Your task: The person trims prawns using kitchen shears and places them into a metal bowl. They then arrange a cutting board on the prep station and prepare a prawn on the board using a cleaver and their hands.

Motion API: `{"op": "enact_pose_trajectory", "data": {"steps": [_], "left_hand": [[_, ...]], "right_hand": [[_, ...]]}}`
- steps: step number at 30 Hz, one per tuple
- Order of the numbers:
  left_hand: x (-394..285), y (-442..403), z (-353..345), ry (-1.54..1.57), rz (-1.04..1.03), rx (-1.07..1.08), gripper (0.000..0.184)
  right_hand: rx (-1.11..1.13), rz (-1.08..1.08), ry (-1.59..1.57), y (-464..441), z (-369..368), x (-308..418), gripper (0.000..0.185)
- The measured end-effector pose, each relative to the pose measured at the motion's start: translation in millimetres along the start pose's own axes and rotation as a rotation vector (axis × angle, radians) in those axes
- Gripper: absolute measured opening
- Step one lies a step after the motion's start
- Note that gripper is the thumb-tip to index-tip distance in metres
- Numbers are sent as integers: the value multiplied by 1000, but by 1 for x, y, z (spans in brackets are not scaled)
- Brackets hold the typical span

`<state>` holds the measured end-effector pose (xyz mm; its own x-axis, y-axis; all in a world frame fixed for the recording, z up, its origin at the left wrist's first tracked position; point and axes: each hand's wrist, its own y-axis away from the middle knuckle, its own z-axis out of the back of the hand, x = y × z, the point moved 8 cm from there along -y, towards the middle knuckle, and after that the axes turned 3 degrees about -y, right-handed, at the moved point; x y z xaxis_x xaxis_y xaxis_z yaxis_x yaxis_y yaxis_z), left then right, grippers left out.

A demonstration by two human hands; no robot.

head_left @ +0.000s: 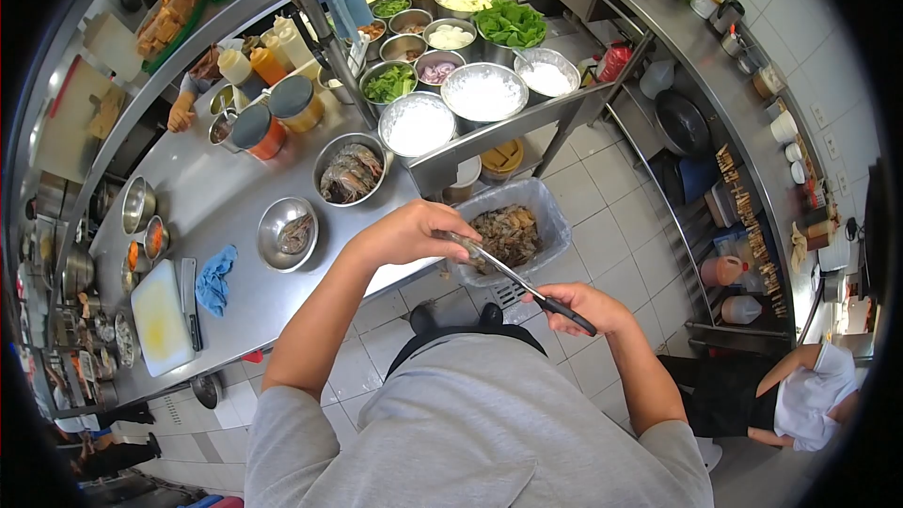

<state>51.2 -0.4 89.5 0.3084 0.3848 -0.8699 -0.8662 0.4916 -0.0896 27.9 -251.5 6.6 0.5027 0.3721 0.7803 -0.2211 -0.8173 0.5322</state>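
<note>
My left hand (421, 231) pinches a raw shrimp (461, 242) over the near side of a plastic-lined bin (555, 214). In my right hand (591, 309) is a pair of scissors (515, 277), gripped by its black handle, with the metal blades reaching to the shrimp. A brownish heap of shrimp or shrimp scraps (513, 230) lies in the bin. On the steel table to my left, a metal bowl (328, 196) holds several whole shrimp (351, 173). Nearer to me a smaller metal bowl (271, 249) contains a little shrimp (295, 233).
A cutting board (160, 315), a knife (189, 296) and a blue cloth (217, 280) lie on the steel table (254, 306). Beyond stand bowls of white powder (484, 91) and vegetables. Another person's hand (181, 119) shows far left; a person (814, 395) is at right.
</note>
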Motion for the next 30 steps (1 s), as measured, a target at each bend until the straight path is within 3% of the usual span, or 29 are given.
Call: {"op": "enact_pose_trajectory", "data": {"steps": [4, 6, 8, 11, 21, 23, 30], "left_hand": [[8, 5, 4, 89, 148, -50, 28], [15, 9, 6, 160, 227, -75, 28], [27, 14, 4, 539, 315, -123, 26], [26, 14, 8, 530, 294, -131, 24], [14, 7, 9, 295, 218, -62, 23], [5, 3, 10, 8, 82, -58, 24], [4, 0, 9, 90, 117, -83, 25]], "right_hand": [[-22, -20, 52, 1, 5, 6, 70], [13, 44, 72, -1, 5, 5, 65], [48, 106, 91, -4, 4, 4, 60], [88, 207, 148, -6, 1, 7, 62], [72, 38, 68, -3, 1, 4, 65], [59, 2, 51, -4, 2, 1, 64], [49, 28, -17, -4, -4, 4, 63]]}}
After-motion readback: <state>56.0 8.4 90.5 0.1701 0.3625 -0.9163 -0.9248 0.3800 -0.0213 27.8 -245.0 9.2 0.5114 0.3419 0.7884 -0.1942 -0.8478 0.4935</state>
